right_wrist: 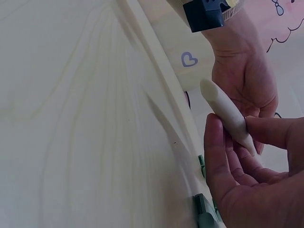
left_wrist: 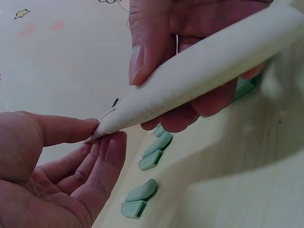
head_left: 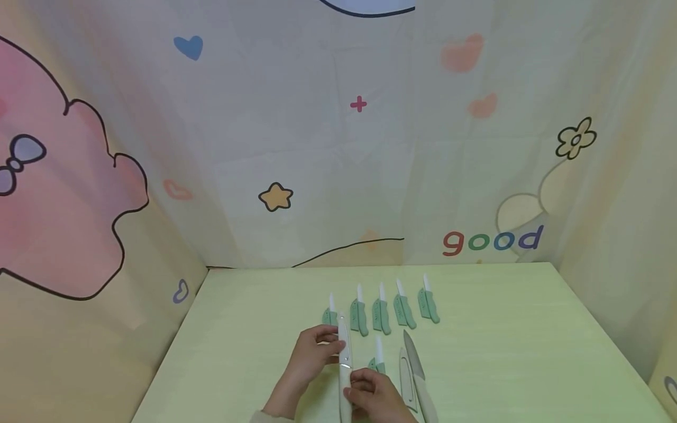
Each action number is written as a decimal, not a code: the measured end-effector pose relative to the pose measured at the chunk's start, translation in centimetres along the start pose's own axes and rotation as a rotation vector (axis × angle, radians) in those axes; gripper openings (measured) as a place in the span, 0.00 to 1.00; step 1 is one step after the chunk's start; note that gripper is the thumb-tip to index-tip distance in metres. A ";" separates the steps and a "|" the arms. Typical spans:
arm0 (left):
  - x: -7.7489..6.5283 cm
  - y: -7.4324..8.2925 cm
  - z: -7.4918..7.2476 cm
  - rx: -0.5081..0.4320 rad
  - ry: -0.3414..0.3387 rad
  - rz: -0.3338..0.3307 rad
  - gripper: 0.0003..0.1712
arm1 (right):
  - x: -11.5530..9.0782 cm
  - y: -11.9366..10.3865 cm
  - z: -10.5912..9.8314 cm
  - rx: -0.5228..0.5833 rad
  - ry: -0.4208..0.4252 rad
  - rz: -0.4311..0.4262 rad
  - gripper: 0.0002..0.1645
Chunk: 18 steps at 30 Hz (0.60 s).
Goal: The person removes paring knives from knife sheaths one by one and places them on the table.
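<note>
A white-handled knife in a white sheath stands upright in the head view, between both hands. My left hand (head_left: 312, 352) pinches the sheath (head_left: 344, 346) between thumb and fingers. Lower down, my right hand (head_left: 376, 395) holds the white handle (head_left: 345, 405), its thumb lying across it. Both wrist views show this handle (left_wrist: 204, 71) from below, pale and smooth. The sheath covers the blade. Right of my right hand lie a bare grey-bladed knife (head_left: 414, 355) with a white handle and a slotted white sheath (head_left: 406, 379).
Several small green-handled knives with white blades, such as the rightmost one (head_left: 431, 306), lie in a row at the back, green covers beside their handles. My left hand partly hides the leftmost (head_left: 329, 316). Another green piece with a white blade (head_left: 378, 346) lies behind my right hand.
</note>
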<state>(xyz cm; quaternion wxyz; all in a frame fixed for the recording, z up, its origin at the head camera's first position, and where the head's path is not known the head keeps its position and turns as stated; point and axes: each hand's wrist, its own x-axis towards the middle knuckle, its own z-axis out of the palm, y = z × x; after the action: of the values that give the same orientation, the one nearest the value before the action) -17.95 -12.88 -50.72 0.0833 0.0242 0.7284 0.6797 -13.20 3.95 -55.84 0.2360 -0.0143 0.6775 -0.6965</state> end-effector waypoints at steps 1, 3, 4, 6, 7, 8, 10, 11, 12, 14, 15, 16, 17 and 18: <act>-0.1 0.2 0.0 -0.004 -0.002 -0.003 0.19 | -0.1 -0.1 0.0 -0.002 0.000 0.003 0.17; -0.2 0.4 0.0 -0.013 -0.007 -0.006 0.21 | -0.2 -0.2 0.0 -0.003 -0.001 0.009 0.17; -0.1 0.2 0.0 -0.017 -0.008 -0.009 0.21 | -0.2 -0.2 0.0 0.002 -0.004 0.014 0.17; 0.1 0.1 -0.1 -0.023 -0.010 -0.026 0.22 | -0.2 -0.2 0.0 0.008 -0.010 0.021 0.17; 0.3 -0.2 -0.1 -0.023 -0.010 -0.032 0.23 | -0.3 -0.3 0.0 0.011 -0.012 0.025 0.17; 0.6 -0.7 -0.1 -0.028 -0.010 -0.031 0.23 | -0.3 -0.2 0.0 0.013 -0.014 0.028 0.17; 1.1 -1.5 -0.2 -0.034 -0.009 -0.031 0.23 | -0.3 -0.2 0.1 0.017 -0.015 0.034 0.17; 1.2 -1.9 -0.2 -0.038 -0.008 -0.027 0.23 | -0.3 -0.2 0.1 0.017 -0.014 0.036 0.17; 1.4 -2.3 -0.3 -0.040 -0.006 -0.027 0.23 | -0.3 -0.2 0.1 0.017 -0.013 0.036 0.17; 1.7 -2.8 -0.3 -0.045 0.000 -0.031 0.22 | -0.2 -0.1 0.1 0.018 -0.012 0.039 0.17; 1.7 -3.0 -0.3 -0.044 0.003 -0.028 0.22 | -0.2 0.0 0.1 0.019 -0.012 0.041 0.17; 1.7 -3.0 -0.3 -0.043 0.006 -0.029 0.22 | -0.2 0.0 0.1 0.023 -0.011 0.043 0.17; 1.7 -3.1 -0.3 -0.044 0.009 -0.028 0.21 | -0.2 0.0 0.2 0.025 -0.011 0.045 0.17; 1.7 -3.1 -0.2 -0.042 0.014 -0.032 0.21 | -0.2 0.1 0.2 0.026 -0.010 0.045 0.17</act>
<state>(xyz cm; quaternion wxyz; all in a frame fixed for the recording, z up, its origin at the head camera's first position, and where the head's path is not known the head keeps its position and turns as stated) -19.39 -13.09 -53.92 0.0895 0.0063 0.7149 0.6935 -12.98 3.85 -55.84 0.2553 0.0007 0.6672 -0.6998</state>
